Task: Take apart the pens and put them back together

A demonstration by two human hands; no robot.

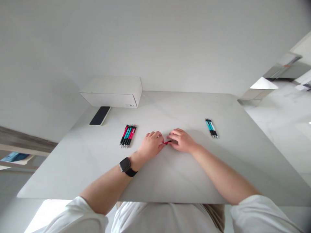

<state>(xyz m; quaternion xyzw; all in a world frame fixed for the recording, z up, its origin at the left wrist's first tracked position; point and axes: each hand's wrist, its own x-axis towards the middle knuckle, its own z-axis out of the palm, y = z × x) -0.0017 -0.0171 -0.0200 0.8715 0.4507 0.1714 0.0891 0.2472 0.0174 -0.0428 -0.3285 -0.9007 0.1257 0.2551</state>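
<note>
My left hand [151, 144] and my right hand [181, 140] meet at the middle of a white table [170, 174], both closed on one red pen [167, 142], of which only a short stretch shows between the fingers. A black watch sits on my left wrist. To the left of my left hand lies a row of several red and teal pens [128, 136], side by side. Right of my right hand lies a smaller group of pens [211, 128], teal and white.
A white cardboard box [113, 91] stands at the table's back left against the wall. A black phone [100, 115] lies flat in front of it. Shelving shows beyond the table's right edge.
</note>
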